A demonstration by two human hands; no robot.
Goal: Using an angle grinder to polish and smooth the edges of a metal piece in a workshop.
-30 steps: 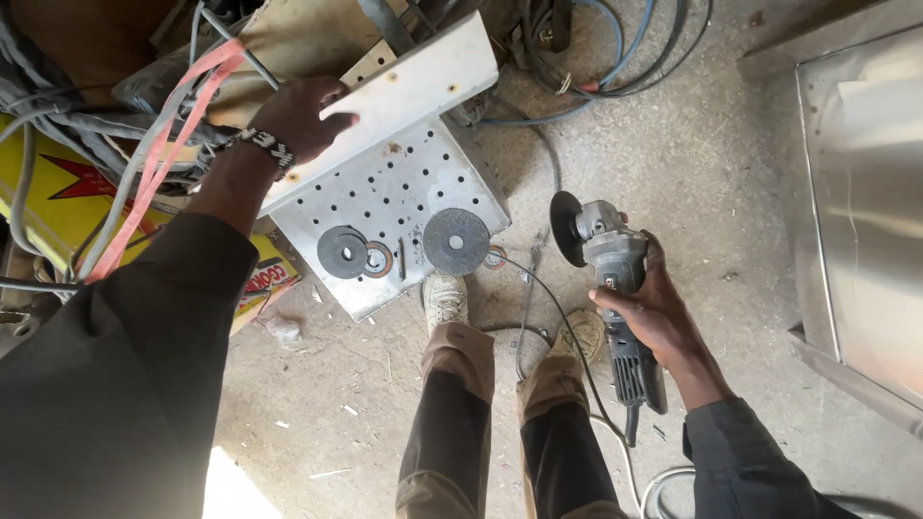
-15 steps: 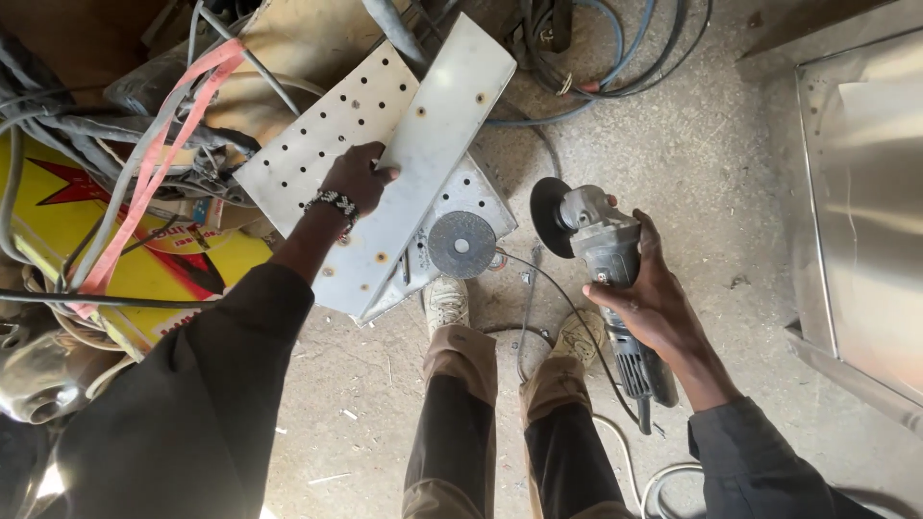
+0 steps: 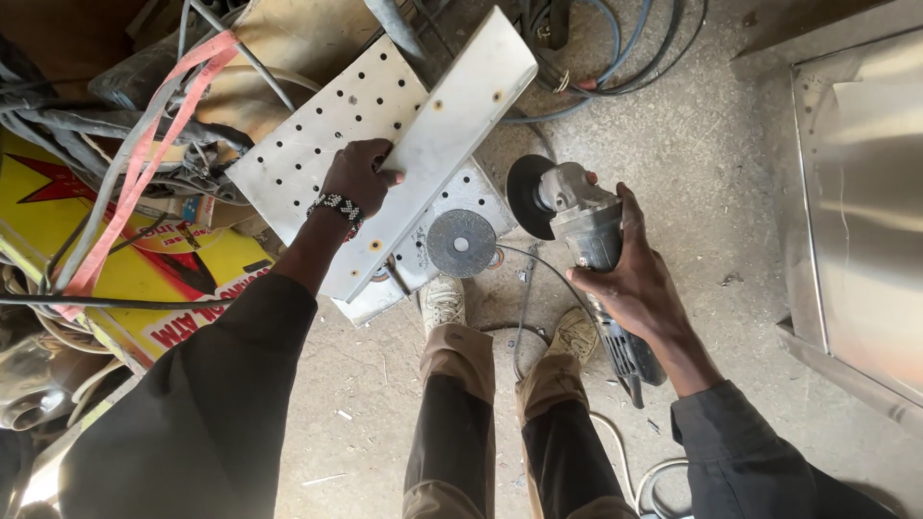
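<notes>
My left hand (image 3: 358,179) grips a bent, perforated sheet-metal piece (image 3: 317,144), lifted and tilted above the floor, with its plain folded flange (image 3: 452,125) toward the right. A beaded bracelet (image 3: 335,206) sits on that wrist. My right hand (image 3: 630,279) holds a grey angle grinder (image 3: 586,226) by its body, its dark disc (image 3: 529,192) pointing at the sheet. A loose grinding disc (image 3: 461,243) lies on a second perforated plate (image 3: 471,197) beneath. My shoes (image 3: 444,300) stand just below it.
Cables and hoses (image 3: 596,58) lie tangled at the top. A red strap (image 3: 144,154) and wires cross a yellow printed sign (image 3: 96,250) at left. A stainless steel cabinet (image 3: 856,192) stands at right. The grinder's cord (image 3: 524,308) runs between my feet on the concrete floor.
My left hand has lifted the perforated sheet off the plate and swung it up and leftward, tilting it. The right hand has brought the grinder a little closer to the sheet.
</notes>
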